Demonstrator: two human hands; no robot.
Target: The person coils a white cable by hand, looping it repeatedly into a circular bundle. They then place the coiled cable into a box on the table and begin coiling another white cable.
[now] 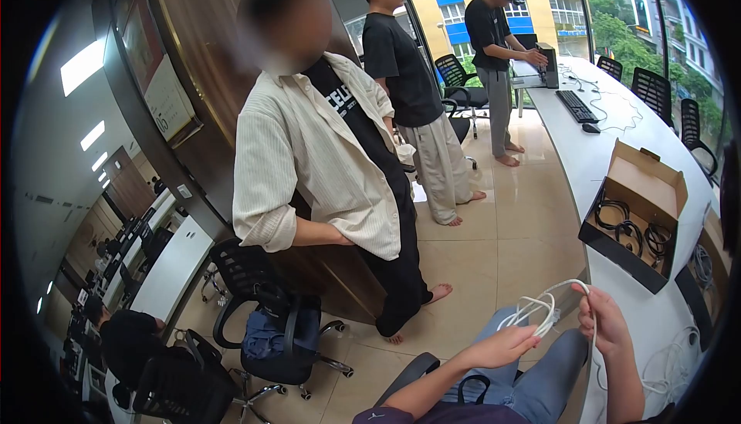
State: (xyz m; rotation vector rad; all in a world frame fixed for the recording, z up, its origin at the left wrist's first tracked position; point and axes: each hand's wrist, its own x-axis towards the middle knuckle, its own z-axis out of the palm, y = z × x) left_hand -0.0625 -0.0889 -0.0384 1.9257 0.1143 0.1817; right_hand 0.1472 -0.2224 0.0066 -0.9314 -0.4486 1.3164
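Note:
Above my lap, my left hand (505,345) is closed around a loosely coiled white cable (549,317). A strand arcs from the coil across to my right hand (606,320), which pinches it between thumb and fingers. From there the strand runs down toward the table's near edge. More thin white cable (662,385) lies loosely on the tabletop beside my right forearm. Beyond that hand stands an open cardboard box (617,260) with coiled black cables (620,222) inside.
A long white table (557,123) curves away on my right, bearing a keyboard (578,106), mouse (590,128) and computer tower (549,67). A person there touches the tower. Two other people stand left of the table. An office chair (282,339) holds blue cloth.

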